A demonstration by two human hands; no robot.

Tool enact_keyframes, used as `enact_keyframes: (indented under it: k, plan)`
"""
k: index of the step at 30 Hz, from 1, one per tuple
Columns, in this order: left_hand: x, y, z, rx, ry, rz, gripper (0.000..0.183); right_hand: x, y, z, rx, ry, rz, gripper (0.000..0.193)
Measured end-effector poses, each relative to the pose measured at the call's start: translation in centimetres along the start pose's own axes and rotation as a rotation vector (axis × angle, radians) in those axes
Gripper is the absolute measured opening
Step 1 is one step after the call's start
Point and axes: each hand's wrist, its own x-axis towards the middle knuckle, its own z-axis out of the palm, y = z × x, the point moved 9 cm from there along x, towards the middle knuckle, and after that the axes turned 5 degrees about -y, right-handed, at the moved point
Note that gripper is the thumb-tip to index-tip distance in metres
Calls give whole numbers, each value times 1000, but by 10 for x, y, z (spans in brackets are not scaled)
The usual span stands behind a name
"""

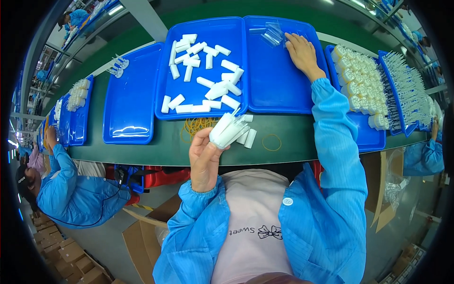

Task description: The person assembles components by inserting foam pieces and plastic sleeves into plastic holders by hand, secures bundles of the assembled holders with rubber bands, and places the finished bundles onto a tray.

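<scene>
My left hand [203, 161] is closed around the lower end of a bundle of white tubes [228, 130], above the table's near edge. Some thin, clear pieces stick out of its upper end. My right hand [302, 54] reaches over a blue tray [279, 85], fingers stretched out, beside a small heap of clear plastic strips or tubes [272, 34]. Its fingertips are at the heap's right edge; I see nothing gripped in them. Left of this tray, another blue tray [189, 97] holds many loose white tubes [205, 81]. A few more white tubes [250, 138] lie behind the bundle.
Yellow rubber bands [196, 127] lie heaped on the green table [298, 146], with a single band [272, 142] farther right. At the right stand trays of banded white bundles [357, 80] and clear-tipped pieces [405, 85]. A left tray [130, 94] holds a few pieces. Co-workers sit on both sides.
</scene>
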Motion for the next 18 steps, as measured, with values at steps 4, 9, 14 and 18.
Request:
enact_keyframes:
  k: [4,9,14,18]
  plan:
    - [8,-4,-2,-16,-21,-23,38,-51,-42,-14,91,-98,-150,38]
    - [6,2,2,18,-62,-20,43,-79,-81,-48,244,-161,-330,35]
    - [-3,7,2,1,-47,7,40,6,-67,-59,294,85,-266,40]
    - [-10,14,2,-18,-34,40,38,78,-22,0,275,13,-28,47]
